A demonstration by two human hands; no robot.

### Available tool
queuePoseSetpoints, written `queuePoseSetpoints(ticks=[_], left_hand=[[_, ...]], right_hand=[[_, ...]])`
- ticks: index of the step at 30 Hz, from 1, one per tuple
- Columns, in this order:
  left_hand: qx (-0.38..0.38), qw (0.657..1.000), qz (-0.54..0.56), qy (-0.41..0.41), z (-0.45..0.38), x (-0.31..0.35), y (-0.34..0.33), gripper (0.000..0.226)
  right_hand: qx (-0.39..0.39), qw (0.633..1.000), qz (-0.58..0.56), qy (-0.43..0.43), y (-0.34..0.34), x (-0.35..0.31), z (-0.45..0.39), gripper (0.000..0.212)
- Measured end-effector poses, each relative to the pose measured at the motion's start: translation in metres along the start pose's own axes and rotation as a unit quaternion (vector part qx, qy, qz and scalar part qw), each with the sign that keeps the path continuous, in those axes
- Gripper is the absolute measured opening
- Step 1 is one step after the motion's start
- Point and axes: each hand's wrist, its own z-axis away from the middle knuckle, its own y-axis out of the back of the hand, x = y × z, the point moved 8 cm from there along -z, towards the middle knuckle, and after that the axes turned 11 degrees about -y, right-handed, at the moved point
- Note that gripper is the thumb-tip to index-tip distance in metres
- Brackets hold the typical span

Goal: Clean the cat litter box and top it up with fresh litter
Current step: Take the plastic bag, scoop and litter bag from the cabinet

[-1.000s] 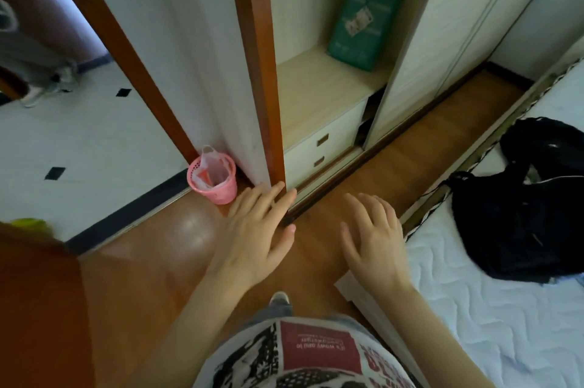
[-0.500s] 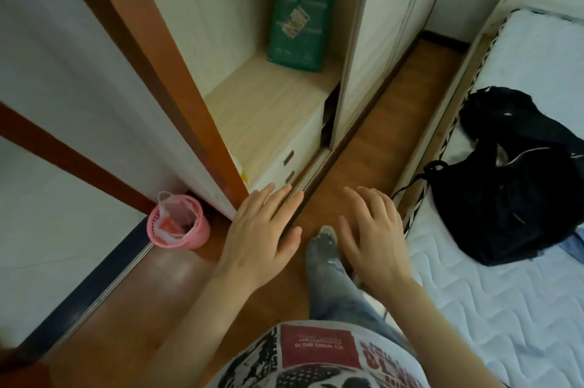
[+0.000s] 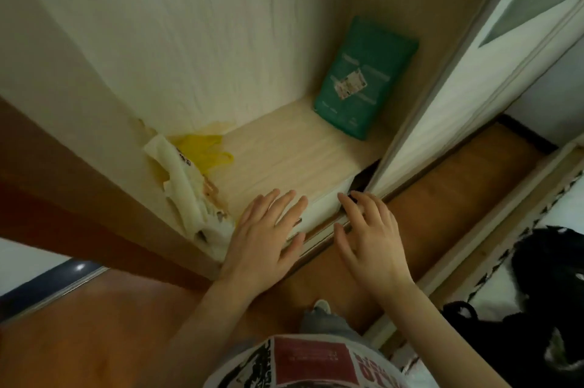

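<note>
Head view showed both hands empty with fingers spread: the left hand (image 3: 264,239) and the right hand (image 3: 368,237) above the shelf's (image 3: 284,147) front edge. A green litter bag (image 3: 363,78) leaned at its back right corner, plastic bags (image 3: 192,179) along its left edge.

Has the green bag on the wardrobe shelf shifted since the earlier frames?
No. The green bag leans in the same back corner of the shelf, beside the sliding door; only the head camera has come closer.
</note>
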Motion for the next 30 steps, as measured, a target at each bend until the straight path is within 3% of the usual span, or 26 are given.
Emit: queuePoseSetpoints(ticks=[7,13,21,26,30], left_hand=[[0.032,0.992,-0.009,0.118,-0.015,-0.042,0.012,0.056],[0.017,0.986,-0.031,0.165,0.002,-0.079,0.002,0.056],[0.059,0.971,-0.045,0.228,0.002,-0.099,0.011,0.055],[0.092,0.943,-0.095,0.305,-0.006,-0.104,0.010,0.054],[0.124,0.906,-0.060,0.400,-0.010,-0.105,-0.006,0.056]], right_hand=[[-0.068,0.990,0.022,0.125,-0.029,-0.031,-0.074,0.054],[-0.081,0.978,0.009,0.193,-0.063,-0.074,-0.092,0.054],[-0.057,0.958,-0.005,0.282,-0.073,-0.110,-0.121,0.053],[-0.059,0.933,-0.017,0.355,-0.078,-0.123,-0.149,0.050],[-0.084,0.903,-0.029,0.420,-0.082,-0.123,-0.173,0.049]])
